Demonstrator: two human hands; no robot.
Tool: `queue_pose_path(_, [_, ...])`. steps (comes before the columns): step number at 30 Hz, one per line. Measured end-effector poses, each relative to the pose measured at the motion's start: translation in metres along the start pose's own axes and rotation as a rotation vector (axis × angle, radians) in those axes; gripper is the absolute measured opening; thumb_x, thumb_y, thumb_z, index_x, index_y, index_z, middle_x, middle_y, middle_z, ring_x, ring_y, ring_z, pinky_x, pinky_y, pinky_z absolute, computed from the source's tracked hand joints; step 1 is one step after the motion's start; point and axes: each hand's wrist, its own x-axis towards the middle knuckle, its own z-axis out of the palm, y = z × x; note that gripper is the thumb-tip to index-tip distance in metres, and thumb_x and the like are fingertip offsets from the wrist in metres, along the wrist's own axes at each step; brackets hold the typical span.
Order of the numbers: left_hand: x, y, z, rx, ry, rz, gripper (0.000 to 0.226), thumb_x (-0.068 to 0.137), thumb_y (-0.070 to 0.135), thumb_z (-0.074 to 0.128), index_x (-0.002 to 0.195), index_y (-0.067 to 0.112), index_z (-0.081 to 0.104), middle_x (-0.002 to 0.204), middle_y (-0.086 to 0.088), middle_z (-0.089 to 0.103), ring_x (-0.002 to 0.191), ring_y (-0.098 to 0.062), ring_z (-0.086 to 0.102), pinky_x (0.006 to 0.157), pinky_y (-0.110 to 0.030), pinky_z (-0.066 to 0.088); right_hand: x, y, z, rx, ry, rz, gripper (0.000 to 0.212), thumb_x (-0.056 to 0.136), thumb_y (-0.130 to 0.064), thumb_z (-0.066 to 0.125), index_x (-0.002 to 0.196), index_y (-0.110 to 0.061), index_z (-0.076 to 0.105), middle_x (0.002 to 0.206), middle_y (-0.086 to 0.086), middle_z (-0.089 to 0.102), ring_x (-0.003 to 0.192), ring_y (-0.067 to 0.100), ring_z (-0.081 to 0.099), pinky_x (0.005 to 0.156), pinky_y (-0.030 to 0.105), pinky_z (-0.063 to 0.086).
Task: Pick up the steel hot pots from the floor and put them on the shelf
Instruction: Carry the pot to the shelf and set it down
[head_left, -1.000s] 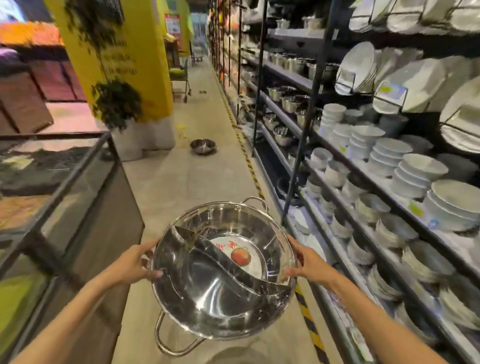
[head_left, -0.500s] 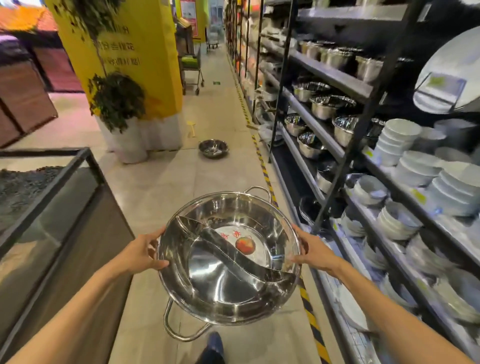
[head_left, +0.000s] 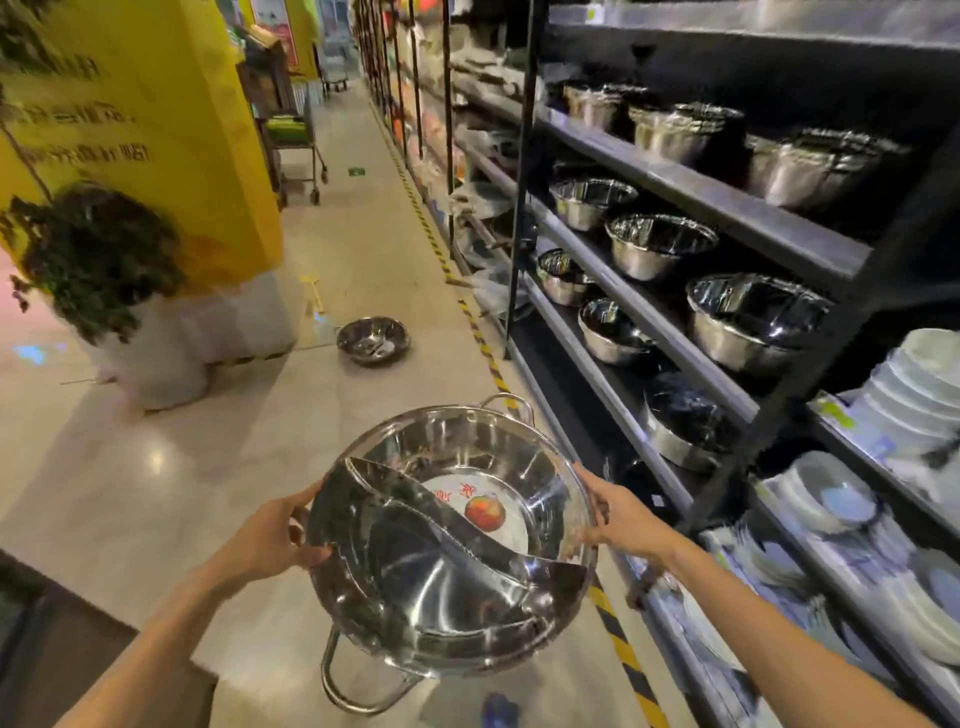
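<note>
I hold a wide steel hot pot (head_left: 415, 582) with a curved divider and a red sticker inside, in front of me above the aisle floor. My left hand (head_left: 270, 540) grips its left rim and my right hand (head_left: 621, 519) grips its right rim. Its two loop handles point toward and away from me. A second steel hot pot (head_left: 372, 340) lies on the floor farther up the aisle. The dark shelf (head_left: 691, 195) on my right carries several steel bowls and pots.
White plates and bowls (head_left: 914, 405) are stacked on the near right shelving. A yellow-black striped line (head_left: 480, 338) runs along the shelf base. A potted plant (head_left: 98, 270) stands by a yellow pillar on the left, with a trolley (head_left: 293, 150) behind. A dark counter edge (head_left: 78, 649) is at lower left.
I have walked up the aisle with the pot in both hands. The steel-bowl shelves are now closer on my right, and the floor pot is nearer.
</note>
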Motion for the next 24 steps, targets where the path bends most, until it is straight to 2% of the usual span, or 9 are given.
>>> queue_pose_path(2, [0.058, -0.008, -0.015, 0.008, 0.0, 0.035, 0.085, 0.067, 0.008, 0.078, 0.138, 0.022, 0.033, 0.078, 0.015, 0.07, 0.08, -0.014, 0.062, 0.084, -0.039, 0.053, 0.051, -0.001, -0.013, 0.036, 0.014, 0.019, 0.093, 0.077, 0.005, 0.07, 0.148, -0.016, 0.014, 0.115, -0.006, 0.056, 0.074, -0.017, 0.059, 0.067, 0.003, 0.045])
queue_pose_path(6, [0.192, -0.015, -0.045, 0.05, -0.039, 0.032, 0.082, 0.068, 0.009, 0.077, 0.136, 0.027, 0.036, 0.086, -0.006, 0.068, 0.081, -0.02, 0.064, 0.079, -0.034, 0.055, 0.163, 0.001, -0.046, 0.089, 0.073, 0.062, 0.092, 0.077, 0.012, 0.066, 0.147, -0.008, 0.011, 0.096, -0.009, 0.053, 0.054, -0.018, 0.056, 0.055, 0.002, 0.044])
queue_pose_path(9, [0.296, -0.007, -0.071, 0.066, -0.084, 0.032, 0.083, 0.07, 0.011, 0.075, 0.135, 0.037, 0.03, 0.086, 0.001, 0.065, 0.071, -0.012, 0.065, 0.06, -0.017, 0.052, 0.235, -0.005, -0.077, 0.112, 0.124, 0.087, 0.093, 0.077, 0.009, 0.068, 0.148, -0.012, 0.012, 0.094, -0.004, 0.055, 0.045, -0.011, 0.049, 0.054, 0.006, 0.043])
queue_pose_path(11, [0.361, 0.002, -0.09, 0.088, -0.12, 0.045, 0.081, 0.07, 0.011, 0.074, 0.136, 0.035, 0.034, 0.084, 0.002, 0.063, 0.068, -0.008, 0.062, 0.055, -0.014, 0.047, 0.273, -0.007, -0.096, 0.144, 0.147, 0.095, 0.093, 0.076, 0.014, 0.066, 0.147, -0.01, 0.01, 0.097, -0.001, 0.053, 0.047, -0.013, 0.052, 0.053, 0.004, 0.043])
queue_pose_path(13, [0.419, 0.014, -0.104, 0.122, -0.16, 0.073, 0.082, 0.069, 0.009, 0.075, 0.136, 0.033, 0.035, 0.083, 0.001, 0.063, 0.064, -0.006, 0.061, 0.056, -0.014, 0.045, 0.302, -0.011, -0.114, 0.219, 0.196, 0.132, 0.094, 0.076, 0.019, 0.063, 0.147, -0.007, 0.008, 0.105, 0.001, 0.051, 0.048, -0.016, 0.053, 0.051, 0.002, 0.042])
queue_pose_path(16, [0.498, 0.039, -0.115, 0.149, -0.251, 0.164, 0.082, 0.067, 0.006, 0.076, 0.136, 0.027, 0.037, 0.081, 0.0, 0.064, 0.061, -0.007, 0.061, 0.063, -0.026, 0.055, 0.333, -0.006, -0.137, 0.294, 0.287, 0.197, 0.094, 0.075, 0.018, 0.064, 0.148, -0.009, 0.012, 0.089, -0.012, 0.051, 0.047, -0.017, 0.052, 0.05, 0.001, 0.041])
queue_pose_path(19, [0.583, 0.071, -0.114, 0.211, -0.379, 0.286, 0.084, 0.065, 0.016, 0.075, 0.137, 0.022, 0.034, 0.088, -0.011, 0.069, 0.076, -0.026, 0.065, 0.076, -0.044, 0.058, 0.357, 0.011, -0.15, 0.362, 0.39, 0.263, 0.092, 0.074, 0.02, 0.064, 0.147, -0.011, 0.016, 0.086, -0.016, 0.054, 0.05, -0.017, 0.054, 0.052, 0.001, 0.042])
queue_pose_path(22, [0.674, 0.1, -0.096, 0.307, -0.5, 0.433, 0.094, 0.06, 0.026, 0.074, 0.141, 0.015, 0.028, 0.094, -0.02, 0.07, 0.08, -0.035, 0.064, 0.076, -0.044, 0.056, 0.385, 0.031, -0.153, 0.477, 0.516, 0.38, 0.095, 0.072, 0.019, 0.066, 0.147, -0.008, 0.014, 0.074, -0.019, 0.055, 0.05, -0.017, 0.054, 0.049, 0.0, 0.04])
queue_pose_path(24, [0.732, 0.119, -0.079, 0.379, -0.581, 0.487, 0.088, 0.067, 0.014, 0.076, 0.141, 0.017, 0.028, 0.091, -0.016, 0.067, 0.07, -0.027, 0.062, 0.077, -0.039, 0.055, 0.402, 0.036, -0.152, 0.516, 0.589, 0.415, 0.099, 0.072, 0.013, 0.071, 0.147, -0.008, 0.009, 0.09, 0.001, 0.066, 0.065, -0.018, 0.055, 0.054, -0.001, 0.041])
